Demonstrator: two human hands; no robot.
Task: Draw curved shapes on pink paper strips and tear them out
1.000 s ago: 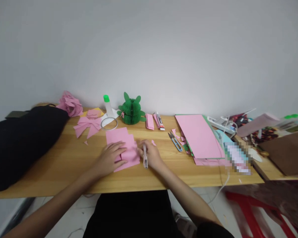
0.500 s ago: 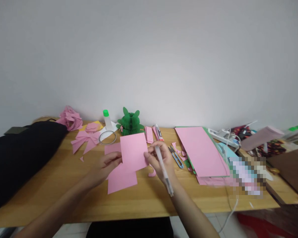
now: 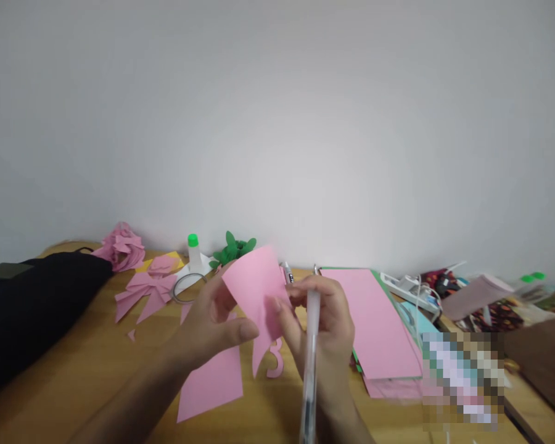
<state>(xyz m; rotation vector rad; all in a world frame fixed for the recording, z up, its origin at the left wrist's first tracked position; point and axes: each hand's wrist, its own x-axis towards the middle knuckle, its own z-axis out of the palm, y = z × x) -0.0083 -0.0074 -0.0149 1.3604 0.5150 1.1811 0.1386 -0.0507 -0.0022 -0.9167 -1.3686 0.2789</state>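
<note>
Head view: a pink card (image 3: pixel 259 287) is curving in the air between my hands, above the surface (image 3: pixel 97 357), one pointed corner hanging down. My right hand (image 3: pixel 328 339) is pinching its right side between thumb and fingers while also keeping a pen (image 3: pixel 311 370), which is slanting down across the palm. My left hand (image 3: pixel 213 330) is staying half open at the card's left, thumb and fingers apart; its fingertips are going behind the card, so I cannot tell whether they are touching it.

Below, a pink sheet (image 3: pixel 213 379) is lying flat, partly under my left hand, and a cut-out 3 (image 3: pixel 275 362) is resting just beside it. Farther left, a paper bow (image 3: pixel 148 288) is lying near a ring (image 3: pixel 176 297), with a glue bottle (image 3: pixel 194 256) standing behind. A green ornament (image 3: pixel 234 248) is showing beyond the card. To my right, a paper stack (image 3: pixel 374 327) is lying near a power strip (image 3: pixel 409 290). At far left, a black bag (image 3: pixel 41 308) is covering the surface's edge.
</note>
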